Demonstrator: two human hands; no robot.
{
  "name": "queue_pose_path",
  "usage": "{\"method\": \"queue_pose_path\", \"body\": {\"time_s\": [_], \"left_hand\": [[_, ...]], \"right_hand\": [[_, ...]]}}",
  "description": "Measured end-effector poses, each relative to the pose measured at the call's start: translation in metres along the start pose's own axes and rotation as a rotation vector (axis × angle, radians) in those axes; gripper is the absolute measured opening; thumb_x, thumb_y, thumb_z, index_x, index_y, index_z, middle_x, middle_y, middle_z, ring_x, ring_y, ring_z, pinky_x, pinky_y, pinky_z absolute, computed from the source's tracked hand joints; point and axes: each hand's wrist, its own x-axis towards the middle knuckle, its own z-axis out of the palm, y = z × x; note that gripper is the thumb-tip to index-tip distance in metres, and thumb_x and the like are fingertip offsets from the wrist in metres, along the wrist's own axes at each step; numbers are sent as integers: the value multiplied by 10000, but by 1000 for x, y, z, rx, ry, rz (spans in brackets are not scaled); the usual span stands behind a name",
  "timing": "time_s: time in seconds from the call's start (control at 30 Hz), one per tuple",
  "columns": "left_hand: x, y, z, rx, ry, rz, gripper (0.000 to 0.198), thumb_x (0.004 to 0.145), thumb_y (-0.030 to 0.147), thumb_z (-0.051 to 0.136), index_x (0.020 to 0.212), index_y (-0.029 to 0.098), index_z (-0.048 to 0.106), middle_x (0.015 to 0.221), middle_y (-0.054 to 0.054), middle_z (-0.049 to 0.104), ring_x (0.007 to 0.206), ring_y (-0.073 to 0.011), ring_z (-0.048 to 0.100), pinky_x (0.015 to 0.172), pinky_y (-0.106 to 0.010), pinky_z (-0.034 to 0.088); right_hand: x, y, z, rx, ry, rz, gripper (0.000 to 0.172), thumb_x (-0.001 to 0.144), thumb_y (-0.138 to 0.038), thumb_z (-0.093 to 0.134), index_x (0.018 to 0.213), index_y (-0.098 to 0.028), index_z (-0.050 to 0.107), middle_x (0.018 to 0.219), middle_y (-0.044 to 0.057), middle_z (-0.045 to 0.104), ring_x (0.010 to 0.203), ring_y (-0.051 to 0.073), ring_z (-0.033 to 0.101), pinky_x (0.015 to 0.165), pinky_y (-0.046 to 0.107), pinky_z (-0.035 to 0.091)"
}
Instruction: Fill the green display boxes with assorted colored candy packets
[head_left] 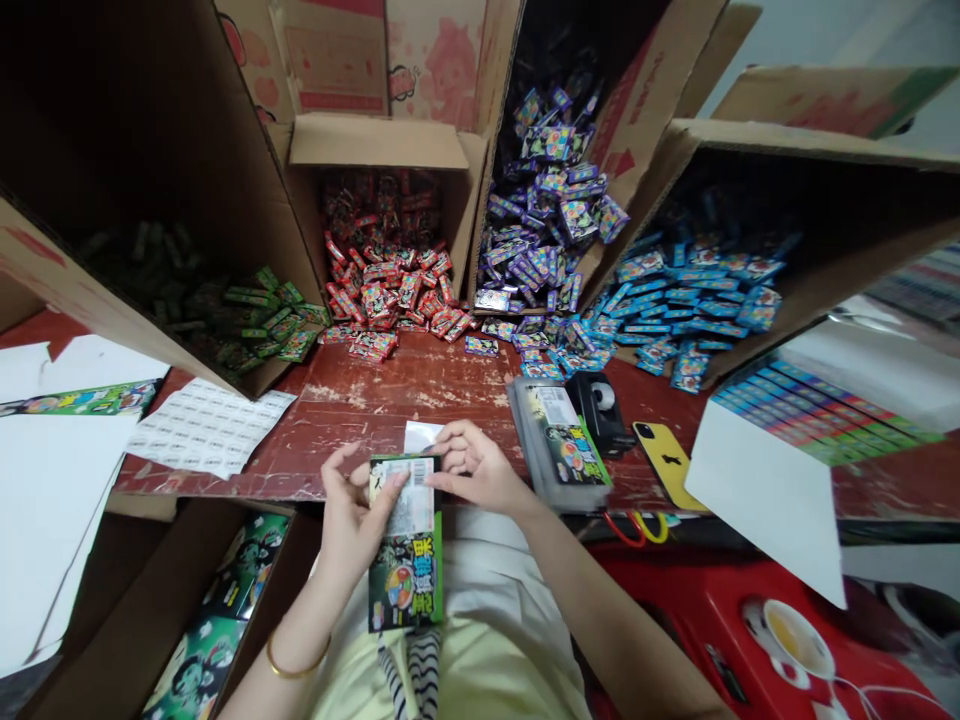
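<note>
Upright in front of my lap is a flat black and green candy box (409, 580), with a pale barcode label on its upper half. My left hand (360, 510) grips its left side, thumb lying across the label. At the upper right corner, my right hand (480, 470) has its thumb on the label's edge, fingers curled behind. A small white piece of paper (421, 437) shows just behind the box top; whether the fingers touch it I cannot tell. Similar boxes (571, 450) lie in a clear plastic stack to the right.
Open cartons hold small green (274, 320), red (390, 285), purple (551, 215) and blue packets (690, 300), some spilling onto the red table (360, 395). Nearby lie a label sheet (210, 425), a black tape dispenser (600, 410) and a yellow phone (670, 465). A cup (799, 640) stands on a red stool.
</note>
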Motion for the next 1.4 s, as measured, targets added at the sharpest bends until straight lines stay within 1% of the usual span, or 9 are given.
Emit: {"method": "queue_pose_path", "body": {"time_s": [0.23,0.4,0.53,0.73,0.9,1.03,1.13,1.27,1.4], "left_hand": [[1,-4,-9,268,-28,50,246,833,364,596,1014,197,585,941,-61,645,845,-187,631,750,-295,506],[4,-4,-6,53,26,207,149,812,277,639,930,220,568,966,-52,655,947,-192,627,867,-341,482],[4,-1,-9,114,-17,161,155,771,283,686,893,203,633,875,-44,669,859,-179,642,804,-313,506],[13,6,-13,91,59,-89,262,740,386,705,896,176,687,828,-43,708,730,-165,640,675,-271,514],[12,4,-10,121,41,-92,253,770,407,667,816,160,702,793,-50,712,726,-175,634,676,-277,505],[7,-2,-9,144,0,-17,191,791,370,654,836,185,659,877,-46,696,826,-179,634,764,-290,496],[4,-5,-7,102,16,-31,239,729,368,715,848,192,607,816,-22,666,776,-169,630,709,-274,504],[-3,-6,-5,40,-17,-129,322,704,384,733,885,207,534,732,24,614,624,-130,590,574,-234,493],[6,-4,-14,112,43,-77,357,707,447,704,917,219,525,747,22,595,591,-124,568,544,-230,482]], "right_hand": [[-7,24,39,-28,224,-189,181,786,-346,652,874,-191,625,886,68,655,825,176,630,750,304,510],[-6,24,46,-96,362,-270,120,813,-288,640,897,-207,669,921,80,696,898,198,647,859,360,506],[-4,22,40,-142,292,-275,91,747,-308,720,737,-217,719,843,75,719,833,216,662,832,390,524],[10,12,30,92,226,18,274,604,-391,805,767,-183,730,801,66,728,750,197,668,764,361,550],[19,11,19,133,128,179,292,548,-369,827,698,-143,719,723,54,718,667,159,646,729,321,531],[16,15,18,59,156,59,262,620,-395,781,687,-161,683,728,43,686,684,153,624,695,292,513],[11,16,23,-73,165,-75,252,708,-415,715,682,-174,647,719,43,647,678,159,601,663,294,503],[3,20,30,-323,109,-299,244,899,-339,500,790,-190,660,858,77,640,844,182,603,807,335,489],[-7,33,22,-482,111,-324,260,939,-281,412,1080,-207,616,1149,104,593,1105,204,536,964,370,419]]}}
